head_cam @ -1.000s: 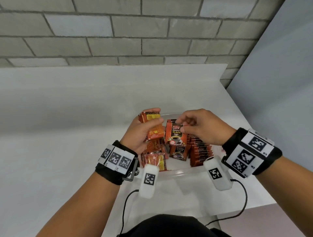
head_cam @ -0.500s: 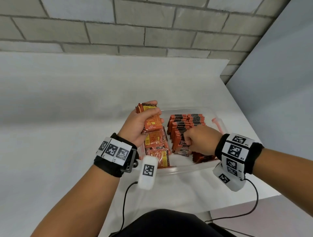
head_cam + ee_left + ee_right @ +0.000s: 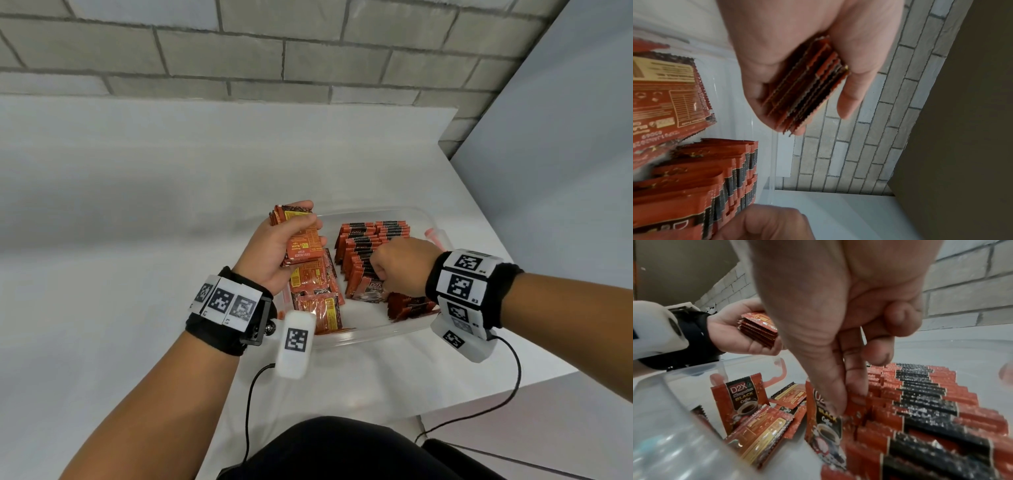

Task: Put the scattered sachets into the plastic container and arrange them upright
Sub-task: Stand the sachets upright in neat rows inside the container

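From the head view, a clear plastic container [image 3: 373, 334] is being shown near the right front corner of a white counter [image 3: 137, 212], with open counter to the left and behind it. A stack of sachets [image 3: 301, 240] is being gripped in the left hand [image 3: 274, 253], with fingers curled round it, above the container's left part. The right hand [image 3: 399, 267] is being lowered onto a row of upright sachets [image 3: 363, 246]; its fingertips are being hidden by its own knuckles. Loose sachets [image 3: 318, 301] are being left lying flat along the left side.

From the left wrist view, the held stack [image 3: 807, 91] is being seen edge-on, its serrated ends pointing toward the camera. The thumb side is being cut off at the top. The upright row [image 3: 719, 175] is being shown below, with the right hand [image 3: 766, 224] partly cropped at the bottom edge.

From the right wrist view, one sachet [image 3: 824, 421] is being pinched between thumb and forefinger of the right hand [image 3: 846, 321], standing on end with its long axis vertical and its printed face toward the camera, at the near end of the row [image 3: 920, 402]. The row is being packed tightly, so little room is being left on that side. The near rim is being blurred.
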Action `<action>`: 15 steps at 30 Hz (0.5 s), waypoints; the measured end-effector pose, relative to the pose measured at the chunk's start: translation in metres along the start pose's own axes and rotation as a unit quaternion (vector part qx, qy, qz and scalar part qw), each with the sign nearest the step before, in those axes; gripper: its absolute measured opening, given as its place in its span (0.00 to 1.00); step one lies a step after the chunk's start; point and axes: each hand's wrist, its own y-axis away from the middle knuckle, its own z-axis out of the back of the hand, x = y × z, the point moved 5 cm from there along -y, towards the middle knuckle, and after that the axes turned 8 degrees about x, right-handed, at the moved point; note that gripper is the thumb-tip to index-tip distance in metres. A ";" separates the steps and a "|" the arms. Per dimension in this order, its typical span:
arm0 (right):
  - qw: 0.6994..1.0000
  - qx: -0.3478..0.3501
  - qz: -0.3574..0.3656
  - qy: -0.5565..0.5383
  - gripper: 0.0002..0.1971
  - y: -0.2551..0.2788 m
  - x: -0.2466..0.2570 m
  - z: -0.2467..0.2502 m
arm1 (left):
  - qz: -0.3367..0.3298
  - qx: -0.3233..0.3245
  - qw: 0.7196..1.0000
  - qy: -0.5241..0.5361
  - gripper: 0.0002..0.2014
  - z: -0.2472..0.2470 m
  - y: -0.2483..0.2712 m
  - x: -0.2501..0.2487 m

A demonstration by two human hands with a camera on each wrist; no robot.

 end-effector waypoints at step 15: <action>0.999 -0.001 0.009 0.038 0.03 -0.004 0.007 0.001 | 0.000 -0.002 1.000 0.013 0.11 0.002 0.000 0.001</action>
